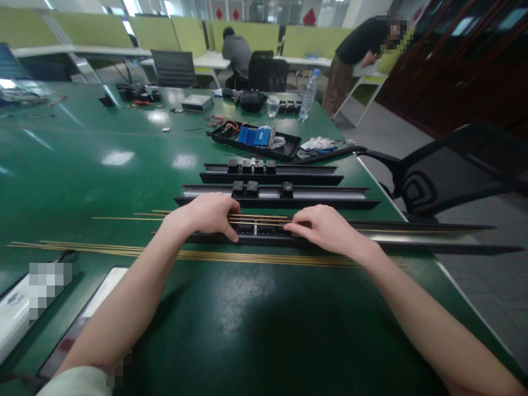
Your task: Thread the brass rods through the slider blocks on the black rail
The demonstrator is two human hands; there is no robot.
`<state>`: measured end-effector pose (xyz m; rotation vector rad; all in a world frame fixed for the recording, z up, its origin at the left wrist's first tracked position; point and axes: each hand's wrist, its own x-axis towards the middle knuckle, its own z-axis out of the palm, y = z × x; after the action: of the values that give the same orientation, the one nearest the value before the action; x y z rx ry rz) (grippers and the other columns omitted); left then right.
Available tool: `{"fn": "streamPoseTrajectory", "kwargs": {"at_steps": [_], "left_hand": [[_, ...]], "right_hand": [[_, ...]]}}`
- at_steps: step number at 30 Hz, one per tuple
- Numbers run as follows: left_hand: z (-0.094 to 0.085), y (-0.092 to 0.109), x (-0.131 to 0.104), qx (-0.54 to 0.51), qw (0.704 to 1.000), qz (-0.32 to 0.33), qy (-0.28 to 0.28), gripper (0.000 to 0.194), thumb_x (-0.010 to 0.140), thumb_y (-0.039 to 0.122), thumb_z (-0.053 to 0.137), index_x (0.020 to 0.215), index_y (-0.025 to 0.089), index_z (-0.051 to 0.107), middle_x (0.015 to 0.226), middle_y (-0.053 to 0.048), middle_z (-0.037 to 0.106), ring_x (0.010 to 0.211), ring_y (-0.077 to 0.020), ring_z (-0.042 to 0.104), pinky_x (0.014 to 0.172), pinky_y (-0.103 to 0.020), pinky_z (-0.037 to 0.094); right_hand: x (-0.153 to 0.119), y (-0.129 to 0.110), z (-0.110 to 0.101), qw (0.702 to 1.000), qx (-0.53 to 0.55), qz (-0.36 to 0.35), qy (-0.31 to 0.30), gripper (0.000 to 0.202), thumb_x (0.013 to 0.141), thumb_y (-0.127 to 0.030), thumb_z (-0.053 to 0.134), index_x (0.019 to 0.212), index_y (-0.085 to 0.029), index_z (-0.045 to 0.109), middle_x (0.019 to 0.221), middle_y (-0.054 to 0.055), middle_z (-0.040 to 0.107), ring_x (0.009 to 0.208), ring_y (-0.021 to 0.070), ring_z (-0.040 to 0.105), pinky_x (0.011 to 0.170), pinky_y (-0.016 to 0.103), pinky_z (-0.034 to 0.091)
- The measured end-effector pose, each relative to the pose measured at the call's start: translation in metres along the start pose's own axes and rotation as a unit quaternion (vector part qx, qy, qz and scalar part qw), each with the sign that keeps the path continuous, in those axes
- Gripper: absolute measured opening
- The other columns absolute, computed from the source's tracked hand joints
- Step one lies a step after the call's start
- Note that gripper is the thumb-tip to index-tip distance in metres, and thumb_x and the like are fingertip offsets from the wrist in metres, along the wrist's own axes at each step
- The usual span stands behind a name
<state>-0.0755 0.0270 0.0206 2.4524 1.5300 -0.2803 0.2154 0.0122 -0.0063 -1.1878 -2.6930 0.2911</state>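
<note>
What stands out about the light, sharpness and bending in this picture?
All in the head view: white glare patches on the glossy green tabletop, darker near the bottom; the clear plastic bottle with a blue cap leans, perhaps from lens distortion; the seated person in grey looks soft.

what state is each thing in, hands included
Nearest long black channel rail: open-topped
Upper thin brass rods: over that rail, between the hands
Left hand: thumb and fingers apart
Right hand: fingertips drawn together, grip unclear
Lower thin brass rods: loose on the green table
Clear plastic bottle: upright, blue-capped
Shallow black tray: open, filled with items
</note>
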Motion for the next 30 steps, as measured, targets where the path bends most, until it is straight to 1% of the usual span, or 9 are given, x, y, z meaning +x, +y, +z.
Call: {"fn": "streamPoseTrajectory", "kwargs": {"at_steps": [5,9,13,17,20,23,30], "left_hand": [[-0.001,0.006,-0.002,0.013,1.000,0.001,-0.005,0.058,0.060,0.064,0.076,0.103,0.024,0.072,0.094,-0.005,0.076,0.085,-0.0264,0.068,0.068,-0.031,0.046],[0.001,0.013,-0.002,0.040,0.999,-0.013,0.004,0.059,0.058,0.064,0.078,0.099,0.022,0.072,0.093,-0.007,0.075,0.086,-0.0285,0.069,0.069,-0.033,0.048],[0.004,0.017,-0.002,0.057,0.998,-0.005,0.018,0.059,0.059,0.063,0.078,0.100,0.021,0.071,0.097,-0.010,0.075,0.089,-0.0309,0.070,0.071,-0.034,0.049],[0.006,0.023,-0.004,0.076,0.997,-0.012,0.030,0.057,0.060,0.060,0.079,0.100,0.019,0.071,0.102,-0.011,0.075,0.093,-0.0307,0.070,0.073,-0.034,0.050],[0.007,0.028,-0.005,0.095,0.994,-0.024,0.041,0.056,0.062,0.058,0.078,0.101,0.018,0.070,0.103,-0.013,0.075,0.094,-0.0317,0.070,0.074,-0.036,0.051],[0.008,0.032,-0.005,0.101,0.993,-0.041,0.035,0.056,0.062,0.056,0.079,0.102,0.018,0.069,0.104,-0.013,0.075,0.096,-0.0325,0.070,0.075,-0.037,0.051],[0.008,0.033,-0.006,0.100,0.993,-0.048,0.031,0.057,0.062,0.056,0.079,0.103,0.017,0.069,0.105,-0.014,0.075,0.097,-0.0332,0.070,0.076,-0.038,0.052]], "right_hand": [[0.000,0.000,0.000,1.000,0.024,0.013,-0.006,0.043,0.101,-0.050,0.049,0.083,-0.022,0.076,0.077,0.004,0.075,0.072,0.0187,0.066,0.066,0.028,0.037],[0.000,-0.001,0.000,0.999,0.034,0.022,-0.009,0.043,0.100,-0.050,0.049,0.083,-0.022,0.076,0.075,0.004,0.074,0.070,0.0189,0.065,0.064,0.029,0.037],[0.001,-0.001,0.001,0.999,0.044,0.028,-0.009,0.044,0.099,-0.051,0.049,0.081,-0.022,0.077,0.077,0.004,0.075,0.070,0.0189,0.064,0.063,0.028,0.036],[0.001,-0.001,0.001,0.999,0.037,0.034,-0.013,0.045,0.099,-0.053,0.049,0.082,-0.022,0.077,0.078,0.004,0.075,0.071,0.0189,0.065,0.064,0.028,0.036],[0.002,-0.001,0.000,1.000,0.020,0.018,-0.013,0.044,0.100,-0.051,0.049,0.085,-0.022,0.077,0.079,0.004,0.075,0.073,0.0192,0.066,0.066,0.029,0.037],[0.002,-0.001,-0.002,1.000,0.003,0.005,-0.011,0.042,0.100,-0.049,0.049,0.086,-0.021,0.077,0.082,0.005,0.076,0.075,0.0198,0.066,0.067,0.029,0.038],[0.003,0.000,-0.007,0.999,0.010,0.001,-0.034,0.038,0.100,-0.044,0.050,0.088,-0.021,0.077,0.084,0.005,0.075,0.075,0.0199,0.065,0.065,0.029,0.038]]}}
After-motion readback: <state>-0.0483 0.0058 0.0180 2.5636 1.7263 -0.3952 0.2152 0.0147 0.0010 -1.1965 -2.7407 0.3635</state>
